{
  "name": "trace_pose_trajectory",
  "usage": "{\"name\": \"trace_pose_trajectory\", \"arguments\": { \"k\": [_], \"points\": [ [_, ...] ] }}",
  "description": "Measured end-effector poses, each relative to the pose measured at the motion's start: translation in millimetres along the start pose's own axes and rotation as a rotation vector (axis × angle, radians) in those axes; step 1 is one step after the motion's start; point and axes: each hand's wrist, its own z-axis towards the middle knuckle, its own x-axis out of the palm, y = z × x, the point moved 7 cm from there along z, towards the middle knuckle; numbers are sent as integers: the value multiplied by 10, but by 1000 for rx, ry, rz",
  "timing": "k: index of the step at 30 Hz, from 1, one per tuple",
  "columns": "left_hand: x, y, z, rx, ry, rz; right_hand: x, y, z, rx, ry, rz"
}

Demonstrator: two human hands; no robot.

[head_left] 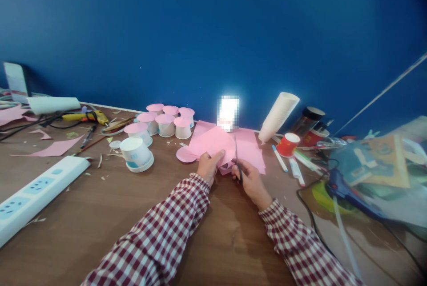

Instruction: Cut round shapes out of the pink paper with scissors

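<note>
My left hand [208,166] grips a sheet of pink paper [210,141] by its near edge, thumb on top. In my right hand [251,181] is a pair of scissors [238,170], its blades pointing away from me at the right part of the sheet. How far the blades are apart I cannot tell. More pink sheets [251,148] lie flat beneath. A pink paper disc [186,154] rests just left of the held sheet. Farther left stand several paper cups topped with pink discs [166,119], and nearer me an uncovered white cup [135,152].
A white power strip [43,183] and a yellow glue gun [90,117] lie at left, among paper scraps. On the right are a leaning stack of cups [280,114], a red cup [288,144], markers [280,158] and a blue glue gun [350,195] with its cord. A blue wall [187,32] rises behind.
</note>
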Motion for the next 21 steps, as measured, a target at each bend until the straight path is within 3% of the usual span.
{"name": "trace_pose_trajectory", "arguments": {
  "k": [21],
  "points": [
    [4,-14,-15,-9,-1,16,0,-6,9,-8,5,14]
  ]
}}
